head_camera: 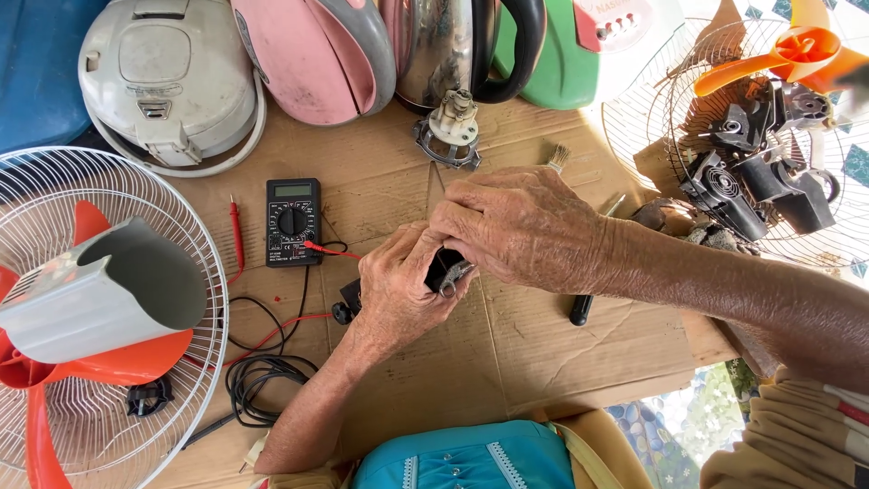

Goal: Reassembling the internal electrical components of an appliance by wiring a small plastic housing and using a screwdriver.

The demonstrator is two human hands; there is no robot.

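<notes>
A desk covered in brown cardboard (525, 353) is carrying a black multimeter (293, 222), coiled black cable (258, 385), a white fan grille (195, 272) and a rice cooker (167, 77).

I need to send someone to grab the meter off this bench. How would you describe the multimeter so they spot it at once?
Start at the big white fan grille on the left of the cardboard-covered bench. Just right of its rim, below the white rice cooker, lies the multimeter. It is the only flat black box with a small screen, a round dial and a red lead plugged in.
</notes>
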